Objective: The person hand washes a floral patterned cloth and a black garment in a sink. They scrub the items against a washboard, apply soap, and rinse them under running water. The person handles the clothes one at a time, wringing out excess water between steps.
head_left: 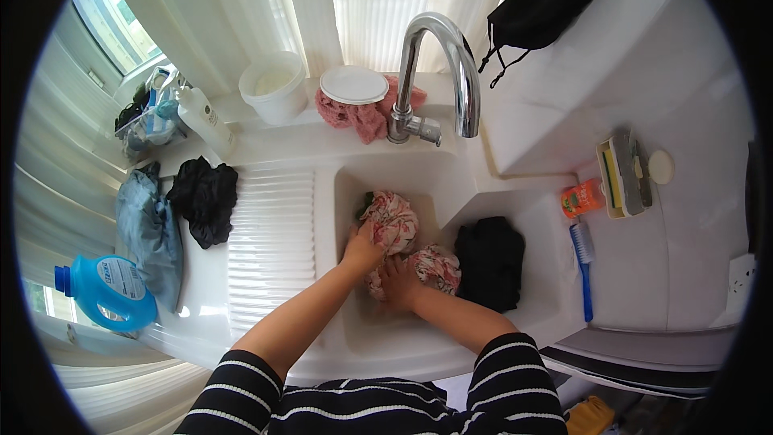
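Note:
A bunched pink-and-white floral cloth [394, 221] lies in the white sink basin [451, 338]; more of the same print bulges out to the right of my hands. My left hand [362, 250] is closed on the upper bundle, its fingertips partly hidden by the folds. Just below and to the right, my right hand [398, 283] grips the lower part of the cloth, with its fingers bent over it. A small dark green bit shows at the bundle's upper left. Beside the floral cloth, a folded black garment [489, 264] rests on the basin's right side.
A chrome faucet [467, 80] arches over the basin. Left of the ribbed drainboard [272, 250] lie a black cloth [203, 200] and a blue-grey garment [149, 225], near a blue detergent jug [109, 292]. A white tub [274, 89] stands behind. A blue brush [583, 274] lies at right.

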